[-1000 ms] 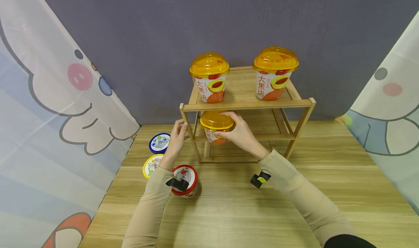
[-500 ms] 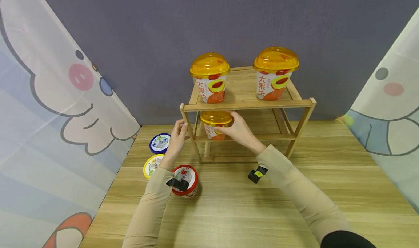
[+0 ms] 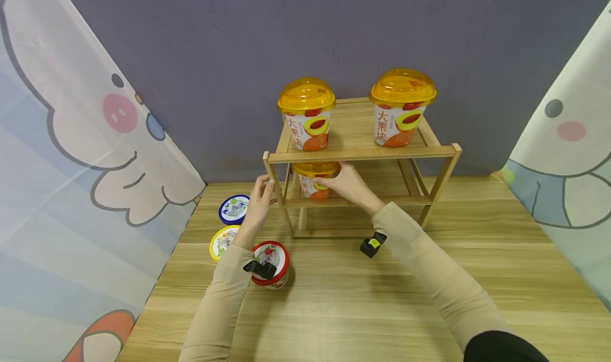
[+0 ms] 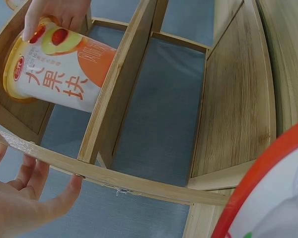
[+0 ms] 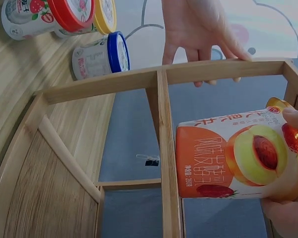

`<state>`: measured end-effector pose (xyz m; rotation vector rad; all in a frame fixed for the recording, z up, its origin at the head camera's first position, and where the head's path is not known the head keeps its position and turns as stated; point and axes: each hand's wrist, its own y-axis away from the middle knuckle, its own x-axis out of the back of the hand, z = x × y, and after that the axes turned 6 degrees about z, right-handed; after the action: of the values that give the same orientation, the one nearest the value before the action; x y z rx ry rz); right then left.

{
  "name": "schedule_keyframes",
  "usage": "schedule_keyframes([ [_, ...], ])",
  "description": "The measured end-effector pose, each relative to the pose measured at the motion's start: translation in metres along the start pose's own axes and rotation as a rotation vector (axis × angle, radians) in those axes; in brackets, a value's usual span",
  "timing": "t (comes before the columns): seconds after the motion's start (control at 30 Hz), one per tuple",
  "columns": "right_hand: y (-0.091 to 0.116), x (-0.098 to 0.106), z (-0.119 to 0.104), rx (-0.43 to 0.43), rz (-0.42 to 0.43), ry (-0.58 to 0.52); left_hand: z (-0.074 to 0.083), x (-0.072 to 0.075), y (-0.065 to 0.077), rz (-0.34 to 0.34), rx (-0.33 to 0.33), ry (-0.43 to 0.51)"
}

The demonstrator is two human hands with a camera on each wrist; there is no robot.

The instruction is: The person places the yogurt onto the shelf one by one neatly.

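My right hand (image 3: 350, 188) holds a yogurt cup (image 3: 310, 187) with a clear orange domed lid, at the left of the middle shelf of a wooden rack (image 3: 358, 154). In the right wrist view, thumb and fingers grip this cup (image 5: 223, 153) near its lid, and its base is right at the shelf's front rail. The top board hides part of the lid in the head view. My left hand (image 3: 256, 205) grips the rack's left front post; the right wrist view shows the fingertips of that hand (image 5: 201, 29) curled over the wood.
Two matching yogurt cups stand on the top shelf, one left (image 3: 307, 128) and one right (image 3: 398, 123). Left of the rack stand tubs with a red lid (image 3: 271, 253), a yellow lid (image 3: 221, 241) and a blue lid (image 3: 233, 208). A grey wall (image 3: 229, 86) rises behind.
My right hand has pushed the held cup farther back into the middle shelf, and more of its lid is now under the top board. The left hand stays on the post.
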<state>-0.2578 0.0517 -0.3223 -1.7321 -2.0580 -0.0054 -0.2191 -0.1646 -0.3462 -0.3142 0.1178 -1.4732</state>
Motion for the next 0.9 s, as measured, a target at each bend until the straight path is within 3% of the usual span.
schedule_keyframes([
  [0.43,-0.005,0.001,0.005,0.006,-0.027,0.002,-0.001,0.0,0.0,-0.013,0.001,0.027],
  [0.57,0.003,0.003,-0.011,-0.003,-0.045,-0.009,-0.001,0.0,0.0,-0.009,0.003,0.017],
  [0.67,0.003,0.002,-0.011,0.0,-0.049,-0.025,-0.002,0.0,0.0,-0.01,0.006,0.024],
  [0.9,-0.005,-0.003,0.008,0.072,-0.025,-0.047,-0.001,0.0,0.0,-0.009,0.007,0.022],
])
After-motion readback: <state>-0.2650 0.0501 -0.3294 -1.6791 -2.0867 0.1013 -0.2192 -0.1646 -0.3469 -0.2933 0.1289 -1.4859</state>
